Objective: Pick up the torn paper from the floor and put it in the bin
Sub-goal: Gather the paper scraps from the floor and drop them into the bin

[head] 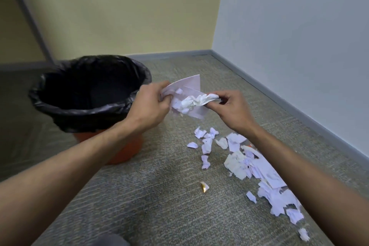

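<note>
Both hands hold a bundle of torn white paper [188,99] in the air, just right of the bin. My left hand [150,104] grips its left side, and my right hand [229,110] pinches its right end. The bundle has flat sheets and a crumpled wad on top. The bin [89,110] is orange with a black liner, open at the top, and stands on the carpet at the left. Several torn paper pieces [249,162] lie scattered on the floor below my right arm, which hides some of them.
The grey carpet floor [159,195] meets a yellow wall behind and a pale wall [299,46] at the right, forming a corner. A small yellowish scrap [204,186] lies apart from the pile. A dark frame runs along the left wall.
</note>
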Demonstrator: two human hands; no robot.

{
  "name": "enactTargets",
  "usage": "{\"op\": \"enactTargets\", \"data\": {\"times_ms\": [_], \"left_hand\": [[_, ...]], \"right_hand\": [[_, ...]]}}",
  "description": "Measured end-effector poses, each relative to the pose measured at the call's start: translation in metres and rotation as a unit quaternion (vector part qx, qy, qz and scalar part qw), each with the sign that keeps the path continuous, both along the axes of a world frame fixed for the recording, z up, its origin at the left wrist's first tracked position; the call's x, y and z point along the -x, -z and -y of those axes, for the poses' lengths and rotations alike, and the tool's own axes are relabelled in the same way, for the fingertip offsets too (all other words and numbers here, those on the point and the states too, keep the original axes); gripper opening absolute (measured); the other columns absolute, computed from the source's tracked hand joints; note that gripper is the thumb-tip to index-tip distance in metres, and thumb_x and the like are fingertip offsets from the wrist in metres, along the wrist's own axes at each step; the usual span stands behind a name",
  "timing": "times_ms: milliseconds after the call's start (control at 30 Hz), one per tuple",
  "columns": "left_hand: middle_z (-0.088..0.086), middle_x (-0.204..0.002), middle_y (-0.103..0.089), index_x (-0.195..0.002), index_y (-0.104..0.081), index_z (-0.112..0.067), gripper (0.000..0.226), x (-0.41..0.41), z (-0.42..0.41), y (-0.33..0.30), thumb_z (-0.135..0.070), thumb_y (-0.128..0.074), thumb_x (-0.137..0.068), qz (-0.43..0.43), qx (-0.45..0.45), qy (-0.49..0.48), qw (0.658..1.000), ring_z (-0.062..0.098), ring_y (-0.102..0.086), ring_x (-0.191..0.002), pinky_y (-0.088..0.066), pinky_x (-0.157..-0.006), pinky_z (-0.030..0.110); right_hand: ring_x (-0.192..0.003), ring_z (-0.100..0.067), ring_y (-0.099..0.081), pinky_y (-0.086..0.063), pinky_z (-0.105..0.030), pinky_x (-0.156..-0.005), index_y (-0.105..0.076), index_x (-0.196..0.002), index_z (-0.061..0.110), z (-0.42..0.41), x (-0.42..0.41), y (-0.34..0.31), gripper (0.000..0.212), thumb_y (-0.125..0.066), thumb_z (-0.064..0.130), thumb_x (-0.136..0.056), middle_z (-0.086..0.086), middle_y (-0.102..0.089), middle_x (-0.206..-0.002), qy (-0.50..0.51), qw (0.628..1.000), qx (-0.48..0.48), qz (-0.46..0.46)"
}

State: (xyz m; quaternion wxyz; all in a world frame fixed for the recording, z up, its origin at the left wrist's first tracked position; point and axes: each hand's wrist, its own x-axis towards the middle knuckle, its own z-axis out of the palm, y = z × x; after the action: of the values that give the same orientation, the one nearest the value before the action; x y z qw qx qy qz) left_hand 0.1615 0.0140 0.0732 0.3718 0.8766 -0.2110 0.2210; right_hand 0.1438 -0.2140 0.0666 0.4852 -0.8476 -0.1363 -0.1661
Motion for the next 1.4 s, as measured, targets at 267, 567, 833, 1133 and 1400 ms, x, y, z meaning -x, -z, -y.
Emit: {"op": "enactTargets", "data": {"times_ms": [267,567,833,1133,1400], "left_hand": [[0.008,-0.070,-0.059,-0.091,-0.064,-0.009,0.012,-0.006,-0.096,-0.048,-0.012,-0.055,-0.083,0.051,0.010,-0.168,0.984,0.032,-0.056,-0.069,-0.043,-0.062,0.036],[0.008,-0.107,-0.069,-0.119,-0.059,-0.019,0.041,-0.020,-0.155,-0.026,-0.027,-0.062,-0.079,-0.076,-0.038,-0.298,0.951,0.035,-0.062,-0.102,-0.052,-0.087,0.044],[-0.001,-0.090,-0.055,-0.104,-0.060,-0.015,0.020,0.025,-0.120,-0.005,-0.028,-0.059,-0.088,0.139,-0.112,-0.226,0.957,0.021,-0.055,-0.087,-0.048,-0.063,0.040],[-0.007,-0.086,-0.063,-0.098,-0.062,-0.020,0.021,0.082,-0.095,0.106,-0.034,-0.051,-0.087,0.025,-0.193,-0.071,0.978,0.019,-0.065,-0.075,-0.051,-0.055,0.031],[-0.004,-0.094,-0.067,-0.106,-0.064,-0.022,0.039,0.090,-0.110,0.194,-0.046,-0.045,-0.083,-0.163,-0.281,-0.080,0.942,0.025,-0.068,-0.080,-0.053,-0.061,0.035]], "right_hand": [[-0.063,-0.004,-0.040,-0.029,-0.027,-0.058,-0.078,-0.080,0.011,-0.075,-0.059,-0.053,0.014,-0.073,0.024,-0.079,0.008,-0.052,-0.063,-0.049,0.996,-0.033,0.062],[-0.062,-0.003,-0.053,-0.039,-0.024,-0.058,-0.078,-0.092,0.013,-0.168,-0.100,-0.064,0.015,-0.073,0.015,-0.078,-0.004,-0.073,-0.077,-0.095,0.985,0.137,0.034],[-0.098,-0.009,-0.066,-0.053,-0.029,-0.093,-0.070,-0.114,0.016,-0.138,-0.078,-0.036,0.028,-0.065,0.021,-0.087,0.002,-0.072,-0.106,-0.107,0.986,0.128,0.004],[-0.086,-0.008,-0.067,-0.051,-0.026,-0.081,-0.073,-0.105,0.018,-0.035,-0.011,0.071,0.017,-0.067,0.021,-0.089,0.007,-0.071,-0.096,-0.056,0.972,0.201,-0.108],[-0.091,-0.007,-0.065,-0.053,-0.035,-0.087,-0.068,-0.113,0.024,0.011,0.037,0.156,0.028,-0.066,0.035,-0.088,0.005,-0.071,-0.110,-0.041,0.927,0.303,-0.216]]}}
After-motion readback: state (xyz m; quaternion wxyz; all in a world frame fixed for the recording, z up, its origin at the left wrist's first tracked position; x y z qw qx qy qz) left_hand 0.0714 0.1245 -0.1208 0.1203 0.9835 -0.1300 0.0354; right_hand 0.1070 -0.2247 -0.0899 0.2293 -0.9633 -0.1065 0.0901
